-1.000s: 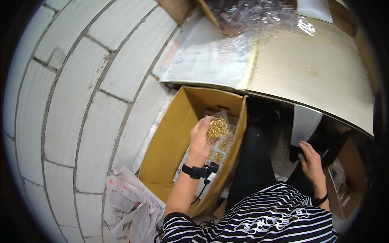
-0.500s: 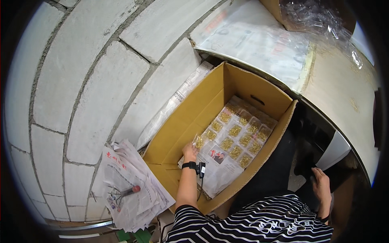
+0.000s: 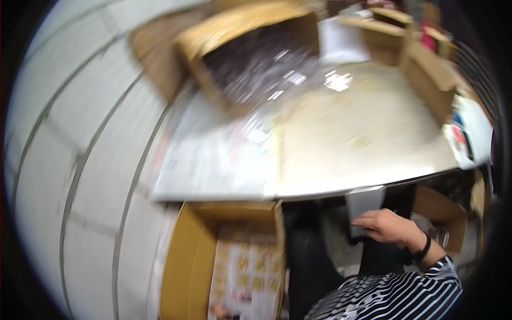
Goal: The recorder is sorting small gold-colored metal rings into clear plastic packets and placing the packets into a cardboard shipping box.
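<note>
My left hand is low inside a deep cardboard box, mostly cut off by the lower edge and blurred; its fingers cannot be made out. Beside it, rows of small clear boxes with gold-coloured pieces lie on newspaper in the carton. My right hand is over my lap, just below the table edge, its fingers stretched forward and nothing visible in them. The fingertips are next to a pale grey panel; whether they touch it I cannot tell.
On the table, a tipped cardboard carton spills clear plastic cases. Loose gold pieces lie scattered there. Cardboard dividers stand at the right, a brown carton below. A white block wall runs along the left.
The view has swung up and right, bringing the tabletop in and pushing the deep box to the lower left. My left hand stays in that box; my right hand has come up toward the table edge.
</note>
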A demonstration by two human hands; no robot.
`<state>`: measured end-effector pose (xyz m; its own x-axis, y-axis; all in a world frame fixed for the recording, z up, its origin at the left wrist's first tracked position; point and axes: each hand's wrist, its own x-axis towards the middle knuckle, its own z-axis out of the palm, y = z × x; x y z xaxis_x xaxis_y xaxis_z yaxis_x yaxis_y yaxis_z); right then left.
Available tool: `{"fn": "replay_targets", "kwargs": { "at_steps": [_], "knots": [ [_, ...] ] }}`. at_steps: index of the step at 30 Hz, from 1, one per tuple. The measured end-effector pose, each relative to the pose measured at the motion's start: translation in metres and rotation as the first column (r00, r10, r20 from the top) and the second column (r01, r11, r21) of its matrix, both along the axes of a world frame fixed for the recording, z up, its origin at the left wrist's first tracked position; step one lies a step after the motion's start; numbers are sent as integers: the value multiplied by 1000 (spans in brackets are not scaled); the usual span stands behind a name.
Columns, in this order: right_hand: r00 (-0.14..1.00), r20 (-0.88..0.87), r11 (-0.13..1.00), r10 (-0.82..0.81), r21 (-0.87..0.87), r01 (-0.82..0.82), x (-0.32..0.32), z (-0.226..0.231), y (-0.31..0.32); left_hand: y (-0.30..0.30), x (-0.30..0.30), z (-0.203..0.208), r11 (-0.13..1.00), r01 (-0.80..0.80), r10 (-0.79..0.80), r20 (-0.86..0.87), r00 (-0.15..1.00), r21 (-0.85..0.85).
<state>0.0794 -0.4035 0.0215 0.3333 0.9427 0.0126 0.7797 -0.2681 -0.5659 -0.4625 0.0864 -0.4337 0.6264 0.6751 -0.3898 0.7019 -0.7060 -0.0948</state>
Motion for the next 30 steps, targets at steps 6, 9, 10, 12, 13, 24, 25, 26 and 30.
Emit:
{"fn": "replay_targets", "kwargs": {
  "at_steps": [6, 9, 10, 12, 13, 24, 25, 26, 30],
  "knots": [
    [694, 157, 712, -702, 151, 686, 198, 21, -71, -3, 188, 180, 958, 36, 174, 680, 712, -283],
    [451, 283, 506, -846, 165, 846, 335, -15, -116, -49, 239, 306, 875, 2, 433, 783, 446, -484],
    [449, 278, 504, -849, 171, 847, 368, -15, -118, -64, 261, 337, 833, -5, 521, 783, 340, -553],
    [260, 255, 256, -931, -52, 965, 419, -9, -102, -97, 307, 393, 742, -8, 668, 739, 92, -670],
    [282, 240, 280, -929, -42, 959, 433, -8, -92, -110, 335, 417, 760, 56, 635, 758, 152, -648],
    [741, 368, 592, -562, -447, 671, 393, -1, 30, -246, 828, 485, 642, 766, -320, 911, 260, 6],
    [780, 366, 658, -507, -420, 625, 377, -11, 28, -257, 868, 474, 633, 766, -390, 902, 188, 114],
    [817, 363, 724, -448, -389, 570, 363, -19, 23, -271, 897, 466, 666, 725, -442, 876, 192, 177],
    [894, 365, 864, -259, -325, 383, 297, -27, -8, -296, 926, 450, 756, 654, -474, 698, 538, 9]
  ]
}}
